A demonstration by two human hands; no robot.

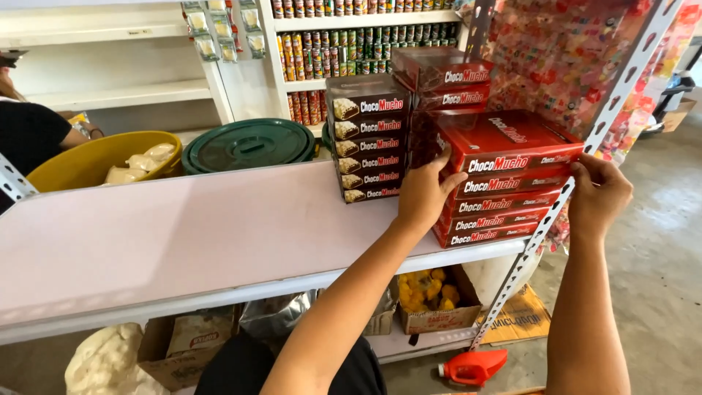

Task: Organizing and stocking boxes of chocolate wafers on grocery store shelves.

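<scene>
Your left hand (420, 194) and right hand (598, 194) flank the nearest stack of boxes (504, 183) at the shelf's (183, 234) right end. A second stack (368, 146) stands just left, a third (442, 84) behind. Beyond the shelf's far edge sit a lidded bin (248, 145) and, left of it, a basin (95, 159), seemingly lower down.

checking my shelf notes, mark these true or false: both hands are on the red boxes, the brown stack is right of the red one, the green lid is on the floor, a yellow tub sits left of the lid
1. Both hands are on the red boxes: true. The left hand and right hand grip the red stack at its sides.
2. The brown stack is right of the red one: false. The brown stack stands to its left.
3. The green lid is on the floor: false. The green lid sits behind the pink shelf, above floor level.
4. A yellow tub sits left of the lid: true. The yellow tub is there.
</scene>
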